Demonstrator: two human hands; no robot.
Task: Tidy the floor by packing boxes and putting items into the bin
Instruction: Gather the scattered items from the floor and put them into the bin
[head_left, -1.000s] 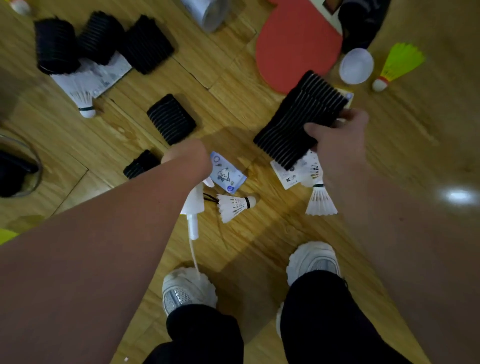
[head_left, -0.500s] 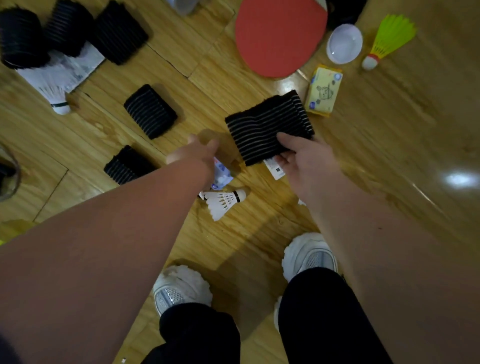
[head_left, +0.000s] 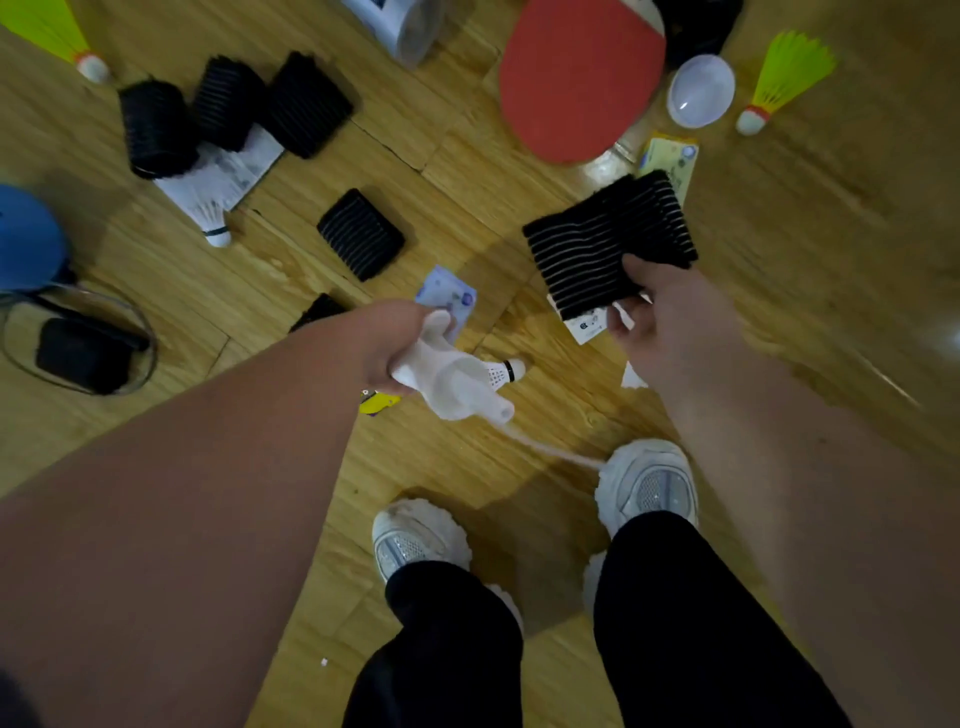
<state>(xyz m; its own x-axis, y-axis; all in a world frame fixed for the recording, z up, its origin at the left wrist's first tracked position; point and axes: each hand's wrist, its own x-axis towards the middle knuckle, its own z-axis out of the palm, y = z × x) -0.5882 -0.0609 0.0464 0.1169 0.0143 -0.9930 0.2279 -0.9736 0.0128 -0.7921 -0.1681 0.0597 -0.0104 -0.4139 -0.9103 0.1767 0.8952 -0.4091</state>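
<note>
My right hand (head_left: 660, 322) grips a black ribbed elastic band (head_left: 608, 244) together with a white paper label (head_left: 587, 325), held above the wooden floor. My left hand (head_left: 395, 348) holds a white spray pump head (head_left: 452, 379) whose thin tube (head_left: 550, 452) trails toward my right shoe. A white shuttlecock (head_left: 506, 371) lies on the floor just behind the pump head. A clear bin (head_left: 140, 332) at the left edge holds a black item.
Several black ribbed bands (head_left: 361, 241) lie scattered on the floor, three (head_left: 228, 109) at the upper left on paper. A red paddle (head_left: 576, 73), white bowl (head_left: 701, 91), yellow shuttlecocks (head_left: 784, 73), a tissue pack (head_left: 670, 161), a small blue card (head_left: 447, 296) and a white shuttlecock (head_left: 210, 218) lie around. My shoes (head_left: 415, 535) stand below.
My left hand has drawn back from the floor and the white pump head is in plain sight in it. My right hand holds the black band slightly further right.
</note>
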